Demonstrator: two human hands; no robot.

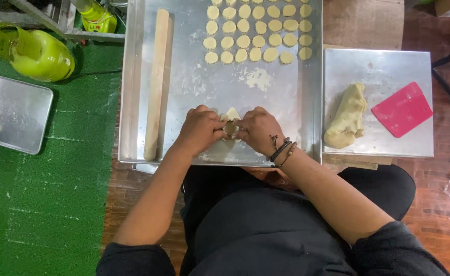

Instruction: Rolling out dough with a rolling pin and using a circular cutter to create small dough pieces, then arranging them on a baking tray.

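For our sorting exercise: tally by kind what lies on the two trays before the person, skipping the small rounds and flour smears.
Rolling pin: 1
Pink scraper: 1
Big dough lump: 1
Dough piece pinched by left hand and right hand: 1
Total: 4

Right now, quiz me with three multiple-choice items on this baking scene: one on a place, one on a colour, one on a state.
1. Where does the rolling pin lie?
A. Left side of the large tray
B. On the small tray
C. On the green mat

2. What colour is the scraper?
A. Blue
B. Pink-red
C. White

3. What are both hands doing?
A. Resting apart
B. Gripping the rolling pin
C. Pinching one dough piece together

Answers: 1 A, it lies lengthwise by the tray's left rim. 2 B, plainly pink-red. 3 C, the left hand and right hand meet on it.
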